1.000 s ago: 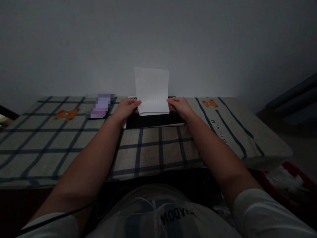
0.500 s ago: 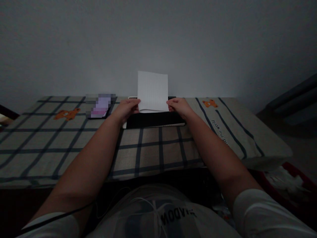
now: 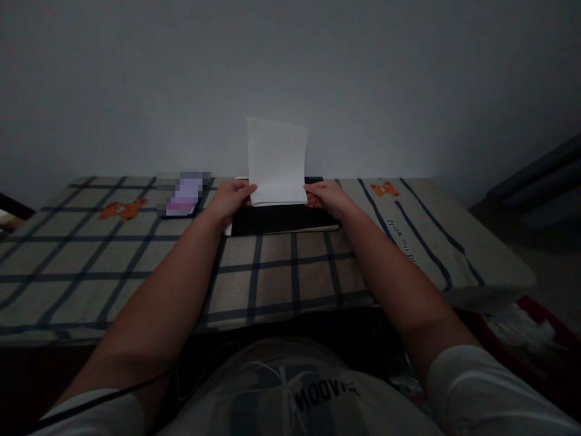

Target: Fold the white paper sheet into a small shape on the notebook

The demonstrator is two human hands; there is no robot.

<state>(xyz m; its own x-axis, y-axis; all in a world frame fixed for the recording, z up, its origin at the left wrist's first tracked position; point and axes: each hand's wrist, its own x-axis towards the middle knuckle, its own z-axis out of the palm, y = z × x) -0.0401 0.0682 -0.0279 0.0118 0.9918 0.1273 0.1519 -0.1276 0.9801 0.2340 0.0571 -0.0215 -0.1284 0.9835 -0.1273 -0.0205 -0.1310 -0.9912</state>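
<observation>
A white lined sheet of paper (image 3: 278,160), apparently folded along its lower edge, stands tilted up between my hands. My left hand (image 3: 232,198) pinches its lower left edge between thumb and fingers. At the lower right edge, my right hand (image 3: 327,197) grips it the same way. Beneath the paper lies a black-covered notebook (image 3: 284,220), flat on the table, with pale page edges showing along its front. Its back part is mostly hidden by the paper and my hands.
A phone (image 3: 185,195) with a lit, blurred screen lies left of the notebook. The checked tablecloth (image 3: 272,278) with orange bear prints covers the table. A grey wall (image 3: 290,66) rises behind it. A red container (image 3: 535,309) with white plastic stands low at right.
The paper has tilted further upright, its top edge now higher and slightly left. Its lower fold looks flatter. Both hands keep their grip and have barely moved.
</observation>
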